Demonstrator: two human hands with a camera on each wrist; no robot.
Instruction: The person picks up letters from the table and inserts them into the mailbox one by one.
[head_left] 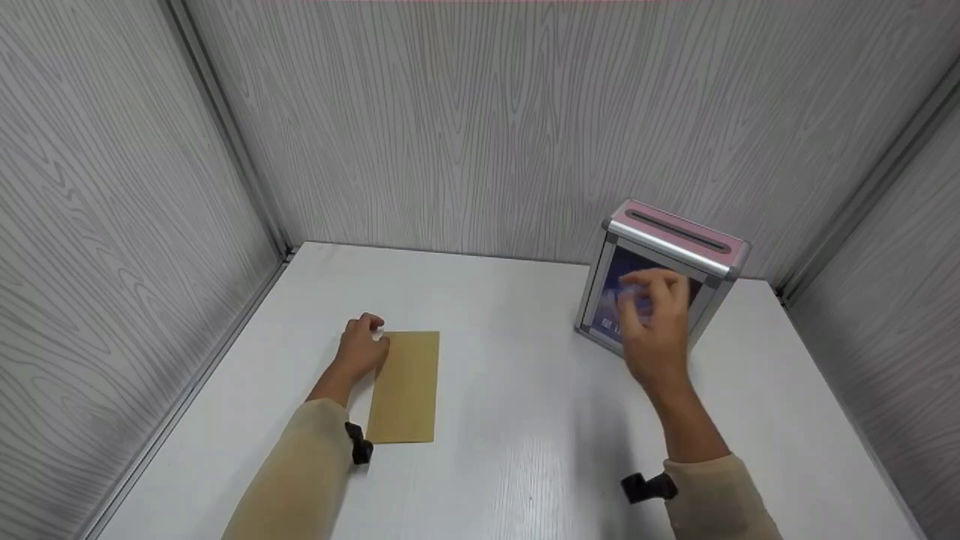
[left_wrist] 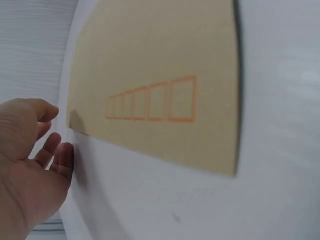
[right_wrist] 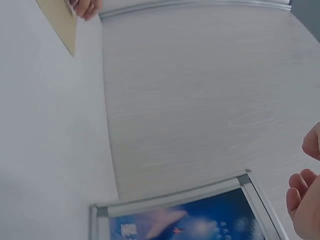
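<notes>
A brown envelope (head_left: 405,386) lies flat on the white table (head_left: 525,435); the left wrist view shows a row of orange squares printed on the envelope (left_wrist: 160,90). My left hand (head_left: 367,339) rests at its far left corner with the fingers loosely curled. In the left wrist view the left hand (left_wrist: 50,137) is just beside that corner, and a grip on it is not visible. My right hand (head_left: 651,304) hovers, blurred, in front of a metal-framed box (head_left: 675,240) with a pink slotted top. Its fingers (right_wrist: 300,192) are relaxed and hold nothing. The box's front panel (right_wrist: 200,222) shows a blue picture.
Grey wood-grain walls (head_left: 487,127) close in the table on the left, back and right. The box stands at the back right, near the corner. Bare tabletop lies between the envelope and the box and along the front edge.
</notes>
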